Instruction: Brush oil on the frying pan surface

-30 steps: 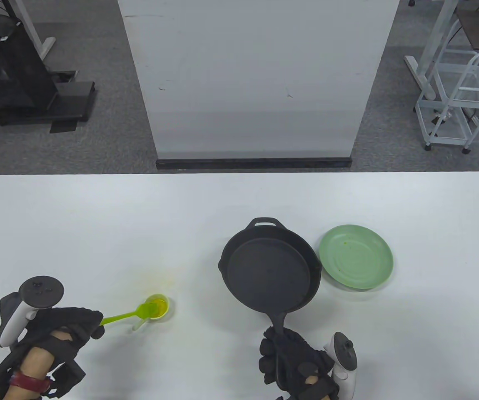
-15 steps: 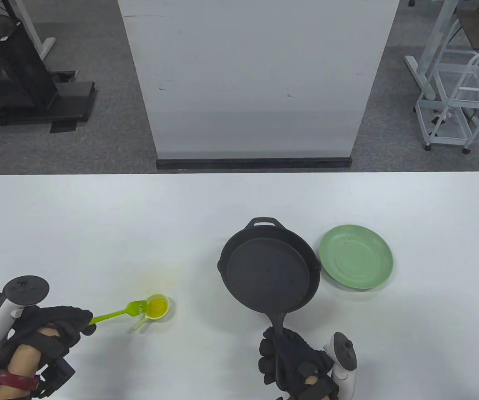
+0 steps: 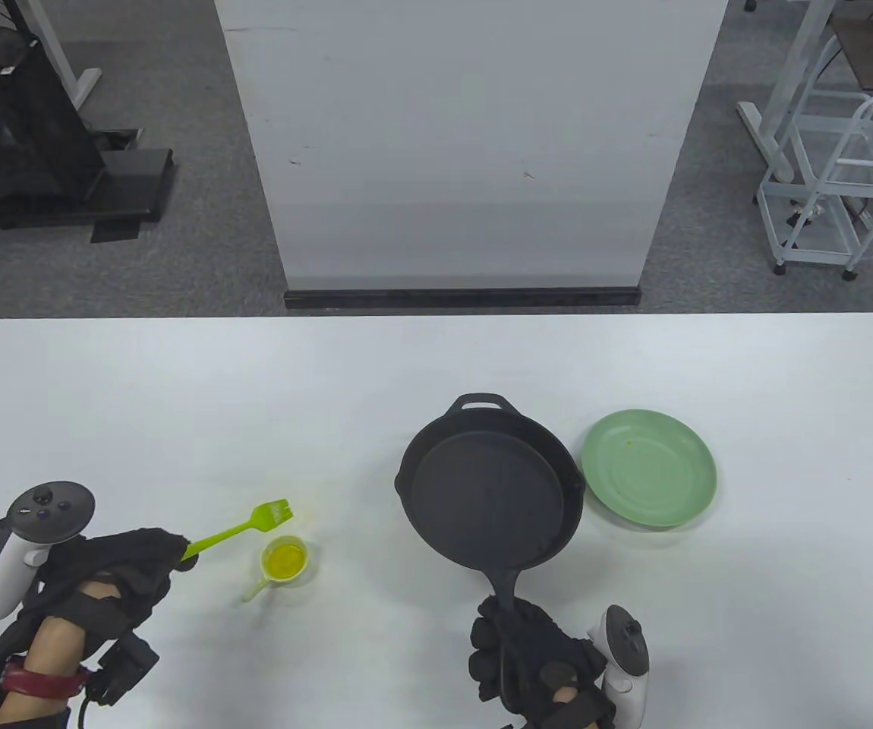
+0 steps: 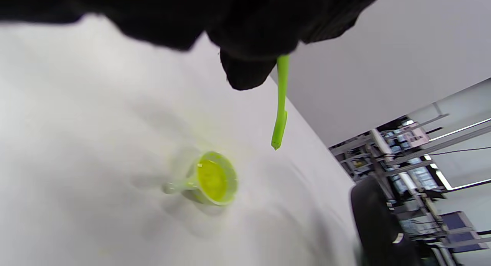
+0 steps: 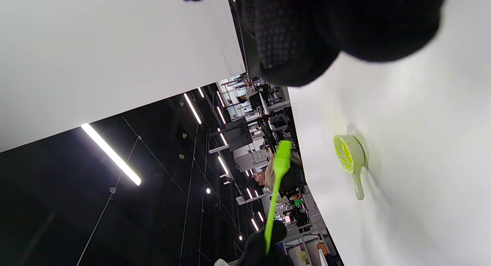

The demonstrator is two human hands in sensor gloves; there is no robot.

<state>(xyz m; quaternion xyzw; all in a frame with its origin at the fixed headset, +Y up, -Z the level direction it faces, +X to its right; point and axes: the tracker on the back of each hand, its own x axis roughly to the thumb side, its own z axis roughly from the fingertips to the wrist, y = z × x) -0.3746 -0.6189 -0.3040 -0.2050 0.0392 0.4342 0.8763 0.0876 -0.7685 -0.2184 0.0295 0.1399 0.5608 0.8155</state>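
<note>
Oil sits as a yellow pool in the small cup point(image 3: 285, 561) on the table point(image 3: 178, 395), near the left hand point(image 3: 114, 577), and the green brush point(image 3: 243, 528) is now out of it. Half a second ago the bristles were at the cup's rim, and a second ago they were dipped in the pool; now the brush head hangs in the air just beyond the cup, lifted clear, as the left wrist view confirms with the brush point(image 4: 281, 104) above and apart from the cup point(image 4: 213, 179). The left hand grips the brush by the end of its handle. The frying pan point(image 3: 491, 493) has not moved: it rests on the table between the cup and a green plate point(image 3: 649, 467), its surface dry and matte as far as can be seen. The right hand point(image 3: 535, 661) keeps its hold on the pan's handle, steadying it. Loading the brush looks finished, so the likely next step is carrying it rightward to the pan; drips on the table on the way are the risk.
</note>
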